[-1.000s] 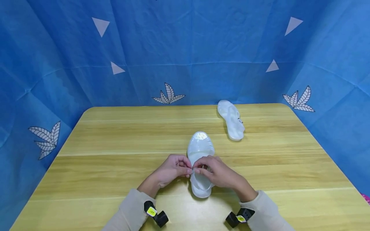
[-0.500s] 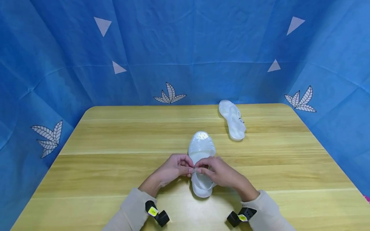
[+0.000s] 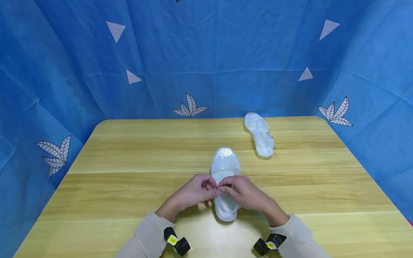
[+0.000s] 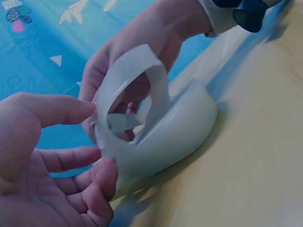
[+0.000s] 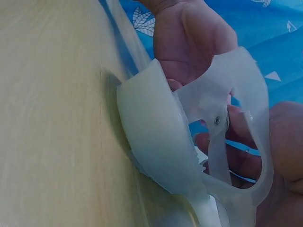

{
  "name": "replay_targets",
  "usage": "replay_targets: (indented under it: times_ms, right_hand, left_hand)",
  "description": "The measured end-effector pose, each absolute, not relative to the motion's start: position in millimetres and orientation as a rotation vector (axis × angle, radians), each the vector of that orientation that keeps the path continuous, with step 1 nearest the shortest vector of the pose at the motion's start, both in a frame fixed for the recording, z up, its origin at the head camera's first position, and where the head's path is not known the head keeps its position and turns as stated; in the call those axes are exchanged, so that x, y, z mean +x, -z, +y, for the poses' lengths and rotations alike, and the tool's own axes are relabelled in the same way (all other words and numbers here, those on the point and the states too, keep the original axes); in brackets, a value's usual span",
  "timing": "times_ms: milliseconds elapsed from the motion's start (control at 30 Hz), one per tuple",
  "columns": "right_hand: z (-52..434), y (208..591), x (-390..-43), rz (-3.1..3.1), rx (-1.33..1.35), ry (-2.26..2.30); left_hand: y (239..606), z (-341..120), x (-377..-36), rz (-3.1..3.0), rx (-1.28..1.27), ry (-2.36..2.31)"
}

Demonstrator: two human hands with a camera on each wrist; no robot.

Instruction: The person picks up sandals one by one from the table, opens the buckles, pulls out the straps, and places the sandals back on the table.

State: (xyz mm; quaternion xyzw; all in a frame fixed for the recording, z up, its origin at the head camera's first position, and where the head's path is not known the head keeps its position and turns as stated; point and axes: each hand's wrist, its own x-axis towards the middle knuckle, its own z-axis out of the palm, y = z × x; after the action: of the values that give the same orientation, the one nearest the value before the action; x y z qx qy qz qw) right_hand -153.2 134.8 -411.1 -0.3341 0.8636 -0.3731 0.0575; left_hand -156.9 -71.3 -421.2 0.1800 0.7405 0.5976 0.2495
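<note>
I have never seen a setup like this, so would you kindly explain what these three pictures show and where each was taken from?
No machine here: a person works with two bare hands. The wide picture comes from a camera on the head; the two close-ups come from cameras strapped to each wrist. On the wooden table, before a blue cloth backdrop, lie two translucent white sandals. The left hand and right hand both pinch the strap of the near sandal by its small metal buckle. The far sandal lies untouched.

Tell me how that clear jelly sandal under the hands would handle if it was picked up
The near sandal probably flexes: its strap curves in a soft loop between the left hand and right hand. Its glossy surface may be slightly slippery. Lying flat on the table, it should not roll.
</note>
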Motion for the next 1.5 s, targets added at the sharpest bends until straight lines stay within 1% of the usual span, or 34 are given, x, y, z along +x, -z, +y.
replay_targets:
  times_ms: [200,633,967,1067,1300,1500]
  right_hand:
    - [132.0,413.2,-150.5,2.742,-1.067,1.052]
    - [124.4,414.4,-141.5,2.926,-1.001,0.862]
    - [120.9,417.5,-139.3,3.015,-1.012,0.835]
    - [121.7,416.2,-140.6,3.003,-1.068,0.824]
    - [127.8,410.5,-146.2,2.918,-1.359,0.887]
    - [131.4,407.5,-146.6,2.854,-1.503,0.855]
  left_hand:
    - [422.1,-68.5,-153.2,2.067,0.513,-1.607]
    - [421.7,-66.8,-152.6,2.103,0.542,-1.606]
    - [423.2,-64.4,-152.5,2.151,0.523,-1.616]
    - [423.1,-63.4,-151.9,2.218,0.529,-1.591]
    - [421.7,-61.1,-149.8,2.297,0.541,-1.567]
    - [422.1,-60.6,-149.7,2.307,0.539,-1.577]
